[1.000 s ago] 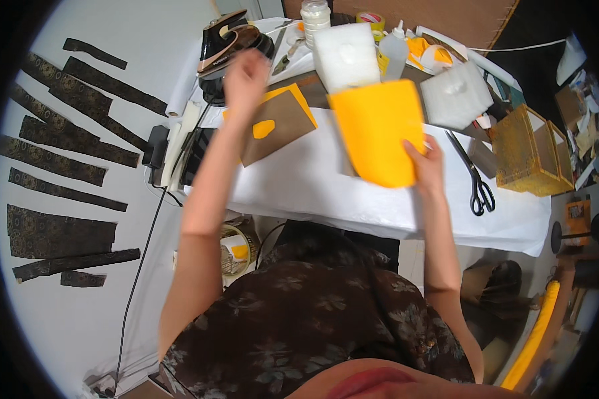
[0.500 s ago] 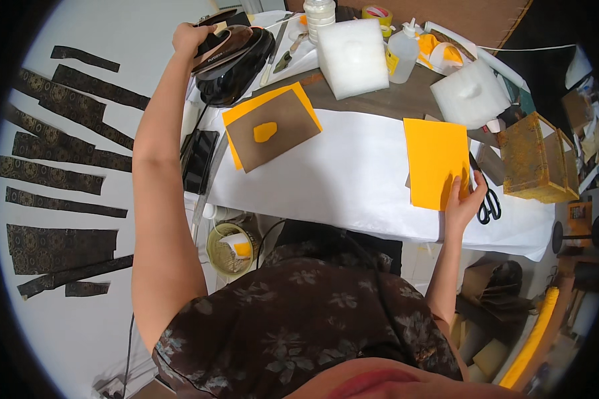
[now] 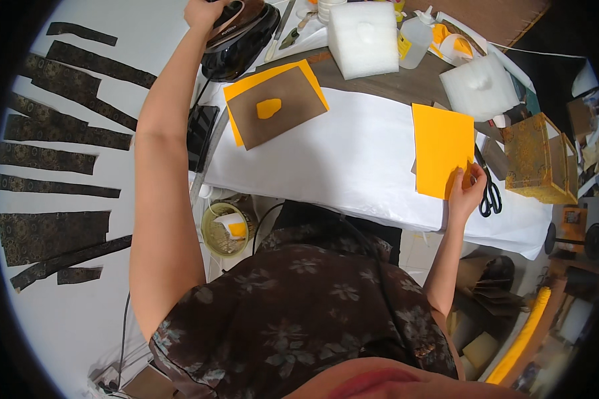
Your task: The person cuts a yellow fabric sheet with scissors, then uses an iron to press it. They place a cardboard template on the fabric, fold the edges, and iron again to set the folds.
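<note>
At the far left of the table, my left hand (image 3: 204,13) is closed round the handle of a dark clothes iron (image 3: 247,20), which is on its black stand (image 3: 236,61). Over on the right, my right hand (image 3: 468,189) pinches the lower right edge of a yellow sheet (image 3: 444,149) lying on white paper (image 3: 353,143). Black-handled scissors (image 3: 491,199) lie just beside that hand, partly under the sheet's side. Left of centre, a brown board (image 3: 299,120) with a small yellow patch (image 3: 269,108) rests on another yellow sheet (image 3: 237,136).
White foam blocks (image 3: 364,41) (image 3: 480,86), a squeeze bottle (image 3: 416,40) and hand tools (image 3: 289,38) fill the back. A gold patterned box (image 3: 535,166) stands right. Dark patterned fabric strips (image 3: 53,229) hang left. A basket (image 3: 225,238) sits below the table's front edge.
The whole view has shifted, so the table sits higher in the picture. My left hand remains on the iron, and my right hand remains at the yellow sheet's edge.
</note>
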Available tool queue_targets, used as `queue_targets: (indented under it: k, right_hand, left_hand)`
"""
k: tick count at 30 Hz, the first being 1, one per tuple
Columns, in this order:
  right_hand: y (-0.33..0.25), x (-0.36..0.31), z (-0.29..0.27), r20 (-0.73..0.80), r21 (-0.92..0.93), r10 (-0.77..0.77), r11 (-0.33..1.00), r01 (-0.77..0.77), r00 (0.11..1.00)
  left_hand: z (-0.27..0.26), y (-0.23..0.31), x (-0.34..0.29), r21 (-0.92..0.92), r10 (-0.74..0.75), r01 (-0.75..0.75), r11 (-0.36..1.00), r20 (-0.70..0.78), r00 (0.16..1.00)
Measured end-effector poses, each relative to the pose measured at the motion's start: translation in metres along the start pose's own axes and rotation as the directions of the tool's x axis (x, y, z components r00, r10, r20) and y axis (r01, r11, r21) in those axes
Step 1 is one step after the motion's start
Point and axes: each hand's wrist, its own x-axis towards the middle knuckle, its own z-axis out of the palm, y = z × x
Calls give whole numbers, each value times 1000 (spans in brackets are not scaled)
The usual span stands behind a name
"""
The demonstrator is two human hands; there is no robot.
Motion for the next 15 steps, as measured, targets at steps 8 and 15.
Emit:
queue_targets:
  k: [8,15]
  right_hand:
    - [-6,1,5,38,-1,3,1000,-3,999]
    - [2,-1,2,38,-10,-3,1000,3,999]
  left_hand:
    - [3,-9,5,16,87,-87,996,-39,995]
    - [0,-15,20,-5,122,-122,993,106,987]
